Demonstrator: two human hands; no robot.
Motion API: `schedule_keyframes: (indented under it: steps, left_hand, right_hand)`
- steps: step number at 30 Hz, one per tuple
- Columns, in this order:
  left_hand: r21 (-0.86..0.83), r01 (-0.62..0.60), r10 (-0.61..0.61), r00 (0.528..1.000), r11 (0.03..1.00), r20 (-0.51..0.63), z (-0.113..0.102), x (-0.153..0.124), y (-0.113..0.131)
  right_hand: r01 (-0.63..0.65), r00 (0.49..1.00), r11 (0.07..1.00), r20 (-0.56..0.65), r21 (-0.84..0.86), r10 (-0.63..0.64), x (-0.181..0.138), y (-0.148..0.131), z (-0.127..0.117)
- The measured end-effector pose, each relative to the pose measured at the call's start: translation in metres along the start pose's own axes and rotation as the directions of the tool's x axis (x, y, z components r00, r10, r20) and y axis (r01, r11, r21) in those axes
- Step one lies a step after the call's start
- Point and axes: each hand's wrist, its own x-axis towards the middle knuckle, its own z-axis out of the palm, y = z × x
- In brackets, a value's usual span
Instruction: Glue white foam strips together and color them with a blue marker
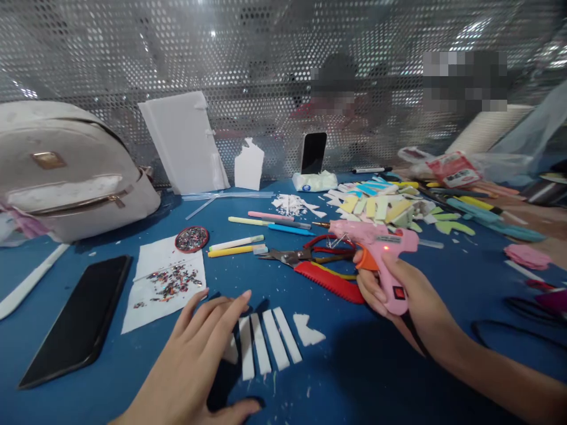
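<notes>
My right hand (pixel 419 298) is wrapped round the handle of a pink hot glue gun (pixel 390 257). Its orange trigger lies under my fingers, a small light glows on its side, and the nozzle points left. My left hand (pixel 199 345) hovers or rests low over the table with its fingers spread and nothing in them. Several white foam strips (pixel 275 339) lie side by side just right of those fingers, and a notched white foam piece (pixel 309 330) sits beyond them. A white piece is partly hidden by my left hand. Pliers with red handles (pixel 328 282) lie left of the glue gun.
Several markers (pixel 237 250) lie mid-table. Glitter covers a white paper (pixel 168 277) beside a round glitter lid (pixel 192 239). A dark phone (pixel 77 319) and a bag (pixel 75 171) are left. Foam scraps (pixel 376 203) pile up behind the gun; a second phone (pixel 313 152) leans upright.
</notes>
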Motion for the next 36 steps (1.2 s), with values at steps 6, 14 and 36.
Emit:
schedule_keyframes:
  steps: [6,14,36]
  left_hand:
    - [-0.008,0.082,-0.082,0.994,0.997,0.07,-0.005,0.003,0.005]
    - [0.0,0.125,-0.125,0.988,0.992,0.092,-0.007,0.007,0.012]
    - [-0.171,0.074,-0.062,0.995,0.982,0.074,0.002,0.024,0.022]
  right_hand:
    - [-0.055,0.997,0.998,-0.056,-0.012,0.054,0.0,-0.001,0.002]
    - [-0.077,0.996,0.997,-0.044,-0.027,0.076,0.0,-0.002,0.003]
    - [-0.034,0.999,0.999,0.03,0.003,0.033,-0.001,0.001,-0.002]
